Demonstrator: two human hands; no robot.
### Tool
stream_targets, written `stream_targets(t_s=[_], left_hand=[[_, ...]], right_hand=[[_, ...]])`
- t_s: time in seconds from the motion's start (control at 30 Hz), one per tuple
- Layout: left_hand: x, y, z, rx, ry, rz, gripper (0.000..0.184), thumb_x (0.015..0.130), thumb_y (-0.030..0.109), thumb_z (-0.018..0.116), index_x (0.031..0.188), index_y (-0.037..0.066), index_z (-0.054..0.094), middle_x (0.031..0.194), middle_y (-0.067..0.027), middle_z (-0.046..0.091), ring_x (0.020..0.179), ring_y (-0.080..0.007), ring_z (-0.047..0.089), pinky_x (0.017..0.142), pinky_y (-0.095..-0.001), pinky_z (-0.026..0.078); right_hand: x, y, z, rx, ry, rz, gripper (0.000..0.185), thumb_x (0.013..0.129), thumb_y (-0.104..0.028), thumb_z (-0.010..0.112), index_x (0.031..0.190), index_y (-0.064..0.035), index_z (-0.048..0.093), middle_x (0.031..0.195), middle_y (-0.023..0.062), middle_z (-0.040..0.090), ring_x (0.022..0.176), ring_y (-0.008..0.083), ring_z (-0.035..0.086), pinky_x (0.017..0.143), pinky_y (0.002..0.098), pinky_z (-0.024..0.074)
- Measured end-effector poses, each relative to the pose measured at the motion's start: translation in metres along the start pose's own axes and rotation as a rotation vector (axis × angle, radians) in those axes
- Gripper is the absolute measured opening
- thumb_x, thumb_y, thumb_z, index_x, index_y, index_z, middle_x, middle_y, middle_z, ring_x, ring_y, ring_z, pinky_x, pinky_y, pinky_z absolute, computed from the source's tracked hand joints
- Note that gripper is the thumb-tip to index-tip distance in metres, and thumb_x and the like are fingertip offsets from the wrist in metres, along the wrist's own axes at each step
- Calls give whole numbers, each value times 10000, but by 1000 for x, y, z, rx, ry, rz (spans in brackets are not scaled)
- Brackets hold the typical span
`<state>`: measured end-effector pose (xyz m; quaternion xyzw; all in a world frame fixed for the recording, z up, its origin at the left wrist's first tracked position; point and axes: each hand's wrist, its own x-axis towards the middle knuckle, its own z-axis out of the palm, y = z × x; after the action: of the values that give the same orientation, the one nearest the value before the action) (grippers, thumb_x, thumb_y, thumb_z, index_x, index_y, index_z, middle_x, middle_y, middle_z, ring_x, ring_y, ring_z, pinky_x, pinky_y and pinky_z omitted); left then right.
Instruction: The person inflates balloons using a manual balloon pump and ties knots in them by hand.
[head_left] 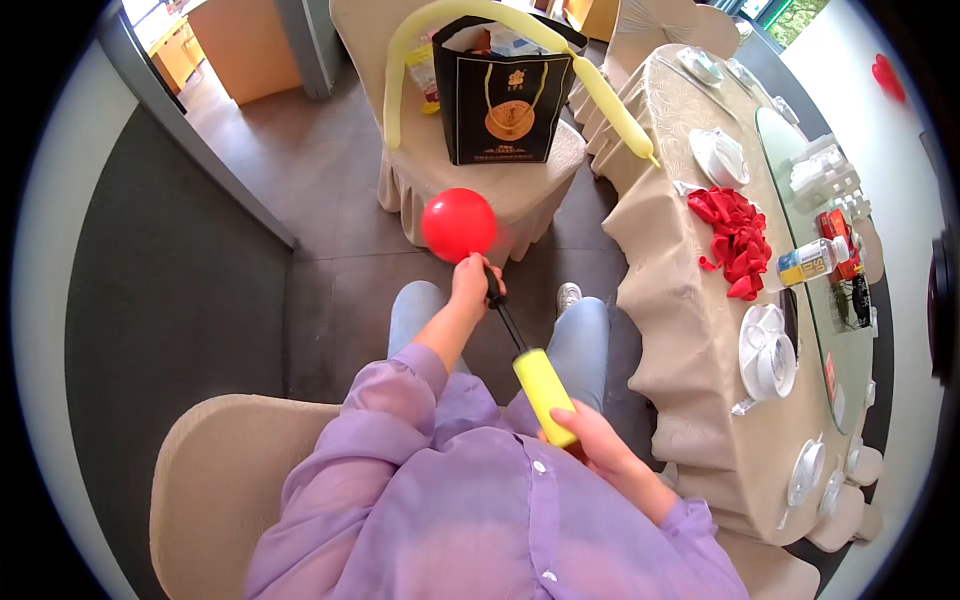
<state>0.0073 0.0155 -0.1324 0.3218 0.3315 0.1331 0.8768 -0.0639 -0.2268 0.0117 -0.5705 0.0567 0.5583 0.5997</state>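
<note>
Left hand (pixel 470 284) clasped the black end (pixel 496 291) of a yellow-and-black cylindrical plastic pump (pixel 529 366) beside a round, glossy red balloon (pixel 459 224). The right hand (pixel 597 440) gripped the pump's yellow barrel (pixel 545 396).

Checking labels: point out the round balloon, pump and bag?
round balloon (pixel 459 225): head view, middle of its red skin
pump (pixel 541 385): head view, on its yellow barrel
bag (pixel 508 118): head view, on the gold emblem of its black front

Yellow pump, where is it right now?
In the head view, the yellow pump slants right of centre, below the round red balloon, its yellow end in the right hand, its black end in the left hand.
</note>
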Motion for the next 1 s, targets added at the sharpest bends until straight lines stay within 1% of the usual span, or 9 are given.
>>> stream_targets(t_s=[0.1, 0.17, 0.27, 0.37, 0.43, 0.57, 0.7, 0.9, 1.0], left_hand=[[-8, -25, 2, -72, 52, -93, 143, 827, 203, 330, 773, 83, 387, 558, -99, 470, 353, -213, 449, 312, -323, 333], [-17, -38, 4, -63, 53, -145, 137, 837, 217, 331, 780, 102, 377, 562, -94, 456, 383, -220, 428, 364, -346, 360], [-25, -26, 15, 36, 34, -44, 174, 860, 245, 325, 781, 99, 378, 550, -85, 453, 356, -213, 416, 339, -337, 361], [-15, -22, 4, 63, 16, -66, 161, 844, 217, 334, 768, 85, 385, 558, -97, 458, 372, -219, 428, 357, -343, 369], [-12, -22, 1, -8, 66, -79, 142, 826, 194, 336, 760, 77, 383, 568, -106, 462, 385, -222, 431, 383, -343, 379], [-26, -49, 4, -97, 127, -193, 121, 813, 185, 334, 785, 77, 379, 572, -106, 457, 422, -223, 445, 410, -337, 392], [-40, -24, 9, -29, 36, -76, 105, 824, 188, 348, 800, 90, 377, 578, -98, 458, 405, -215, 431, 393, -331, 385], [-31, -15, 4, -45, -5, 4, 109, 829, 187, 342, 796, 88, 373, 553, -94, 452, 401, -208, 451, 374, -327, 378], [-40, -29, 18, -141, 28, -38, 129, 835, 195, 334, 781, 87, 376, 549, -94, 457, 370, -208, 435, 352, -320, 372]], right_hand=[[-8, 7, -2, 47, 144, 9, 328, 805, -285, 519, 1015, -47, 438, 732, 56, 546, 434, 82, 451, 357, 193, 340], [19, -4, -16, -12, -7, 83, 288, 815, -270, 510, 979, -50, 425, 714, 67, 535, 444, 97, 463, 368, 186, 360], [56, 3, -11, -72, 39, -19, 279, 816, -272, 508, 965, -53, 419, 704, 66, 530, 434, 98, 459, 364, 184, 352], [26, 1, 6, 54, -33, 11, 281, 817, -274, 507, 965, -50, 423, 708, 64, 536, 441, 89, 459, 363, 182, 348], [-14, 5, 3, 62, 123, 55, 282, 819, -277, 506, 960, -45, 427, 712, 68, 540, 444, 91, 456, 368, 181, 349], [-13, 10, -14, 93, 145, 87, 291, 817, -284, 508, 960, -42, 430, 714, 72, 544, 449, 94, 456, 378, 181, 355], [52, 11, 1, 33, 63, 19, 312, 814, -303, 510, 979, -52, 427, 706, 73, 540, 443, 91, 447, 365, 188, 342], [-34, 23, 3, 60, 96, 16, 310, 813, -301, 511, 977, -54, 419, 699, 72, 533, 414, 93, 423, 363, 195, 324], [0, 18, -11, 64, 90, -46, 294, 814, -290, 510, 967, -56, 419, 690, 71, 527, 409, 100, 416, 366, 204, 321]])
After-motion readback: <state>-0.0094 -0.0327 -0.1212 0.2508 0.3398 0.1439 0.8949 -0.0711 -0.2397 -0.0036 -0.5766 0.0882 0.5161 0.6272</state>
